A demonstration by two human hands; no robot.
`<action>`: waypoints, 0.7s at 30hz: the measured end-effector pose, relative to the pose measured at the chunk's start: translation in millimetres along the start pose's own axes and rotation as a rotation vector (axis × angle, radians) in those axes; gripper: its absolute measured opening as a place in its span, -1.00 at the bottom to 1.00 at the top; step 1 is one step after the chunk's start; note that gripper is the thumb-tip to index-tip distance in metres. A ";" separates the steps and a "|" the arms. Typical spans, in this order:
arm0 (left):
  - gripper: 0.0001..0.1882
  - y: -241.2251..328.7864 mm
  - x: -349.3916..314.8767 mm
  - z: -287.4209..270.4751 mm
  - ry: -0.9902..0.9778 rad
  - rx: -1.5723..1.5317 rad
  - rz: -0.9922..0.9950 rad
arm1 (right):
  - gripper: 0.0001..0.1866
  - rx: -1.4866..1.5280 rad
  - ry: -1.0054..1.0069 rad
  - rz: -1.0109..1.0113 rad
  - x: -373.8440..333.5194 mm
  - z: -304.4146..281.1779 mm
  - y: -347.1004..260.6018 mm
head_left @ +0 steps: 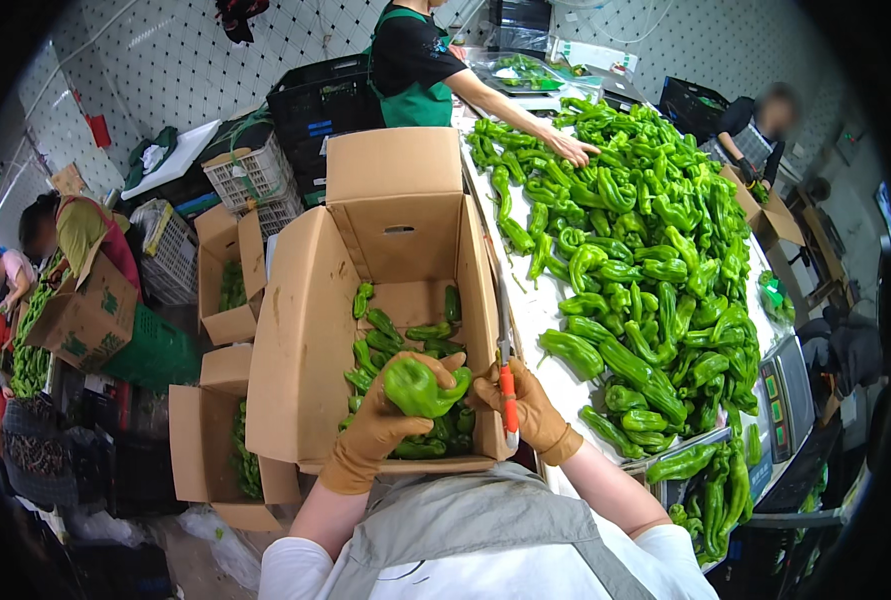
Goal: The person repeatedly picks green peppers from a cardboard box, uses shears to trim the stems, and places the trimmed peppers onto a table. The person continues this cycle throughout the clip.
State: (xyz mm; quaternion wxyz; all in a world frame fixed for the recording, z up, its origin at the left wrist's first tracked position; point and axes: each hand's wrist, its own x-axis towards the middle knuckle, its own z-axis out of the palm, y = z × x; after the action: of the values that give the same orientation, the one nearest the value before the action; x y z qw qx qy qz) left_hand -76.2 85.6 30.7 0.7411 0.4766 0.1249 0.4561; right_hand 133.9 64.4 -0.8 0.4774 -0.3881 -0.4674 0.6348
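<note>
Left side: small cartons (190,440) stand just beside the big carton (300,300), flaps splayed; a snagged flap could tip one. Left hand (380,420) has its fingers clamped around a green pepper (413,388), above the near end of the big carton. Pepper looks slick and round, the glove thick, so a loose grip could let it slip and bruise the loose peppers (382,322) below. Right hand (530,405) is by the carton's right wall, fingers curled next to an orange-handled tool (508,395); can't tell if they're closed on it. If the tool has an edge, a careless turn could nick glove or pepper. Farther right, the pepper pile (655,260) is heaped loosely; a co-worker's hand (570,148) reaching in at the far side could start a slide. At the near right corner, long peppers (720,495) hang past the table edge, likely to drop if bumped.

Materials: cartons plain brown cardboard, stiff, creased at folds. Gloves tan, wrinkled, maybe rubbery. Held pepper glossy, blocky, lobed. Tool's handle smooth, plastic-looking. Table (527,320) white, flat. Pile peppers shiny, mostly long, curved, ridged, tapering.
</note>
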 end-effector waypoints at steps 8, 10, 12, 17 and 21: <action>-0.30 -48.0 -6.6 -1.4 0.203 -0.454 -0.008 | -0.79 0.093 0.261 0.085 2.2 23.9 -12.5; -0.31 -46.3 -1.7 -1.0 0.304 -0.178 0.022 | -0.70 0.078 0.296 0.002 1.5 14.4 1.2; -0.42 -45.8 -0.1 -6.3 0.352 0.024 0.008 | -0.58 -0.124 0.308 -0.238 4.6 1.3 21.0; -0.63 -41.8 -1.1 -6.6 0.462 0.248 0.001 | -0.69 0.033 0.255 -0.188 3.3 10.6 -2.7; -0.63 -39.6 0.8 4.6 0.459 0.404 0.120 | -0.80 0.010 0.261 0.010 2.0 0.9 -10.1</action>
State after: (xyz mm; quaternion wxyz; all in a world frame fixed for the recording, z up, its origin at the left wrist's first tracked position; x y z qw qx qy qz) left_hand -50.8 78.4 0.8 0.5555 0.5055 0.3487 0.5606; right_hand 135.1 67.3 9.0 0.5329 -0.4673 -0.3963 0.5836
